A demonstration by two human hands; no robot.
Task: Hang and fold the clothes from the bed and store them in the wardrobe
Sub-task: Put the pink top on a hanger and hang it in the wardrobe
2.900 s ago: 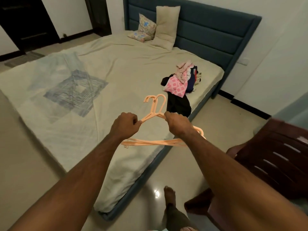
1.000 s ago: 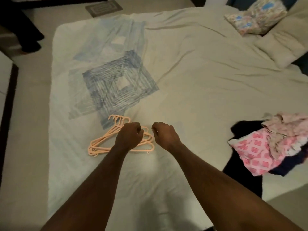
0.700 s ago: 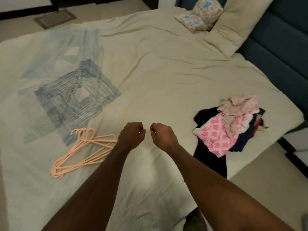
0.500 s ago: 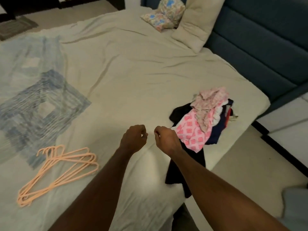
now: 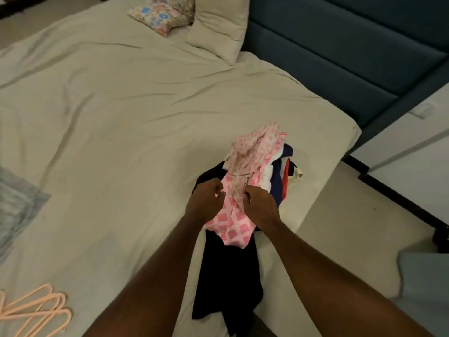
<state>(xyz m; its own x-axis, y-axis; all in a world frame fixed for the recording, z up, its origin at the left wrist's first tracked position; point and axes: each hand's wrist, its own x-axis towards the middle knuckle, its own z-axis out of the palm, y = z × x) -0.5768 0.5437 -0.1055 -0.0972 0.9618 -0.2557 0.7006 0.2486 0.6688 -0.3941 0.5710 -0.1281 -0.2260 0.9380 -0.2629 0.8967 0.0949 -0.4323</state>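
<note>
Left hand: the left hand (image 5: 206, 199) hovers over the near-left edge of the clothes pile (image 5: 252, 181), fingers loosely curled; whether they pinch cloth cannot be told.
Right hand: the right hand (image 5: 261, 206) is at the near-right part of the pile, fingers curled down onto the pale pink floral garment (image 5: 247, 152); whether it actually grips the cloth cannot be told.
Between the hands: the pink checked garment (image 5: 234, 224) lies on top of the pile's near side, its lower edge hanging toward the person.
Under the pile: a black garment (image 5: 228, 283) spreads out from beneath and drapes over the bed's near edge.
Pile's right side: navy, white and red pieces, bunched together.
Pile's place: on the beige sheet of the bed (image 5: 121, 113), near its right-hand corner.
Far left of the pile: peach hangers (image 5: 34, 312) lie flat on the sheet, well apart from it.
Beyond the pile: a beige pillow (image 5: 218, 25) and a floral cushion (image 5: 165, 13) against the blue headboard (image 5: 340, 49).
</note>
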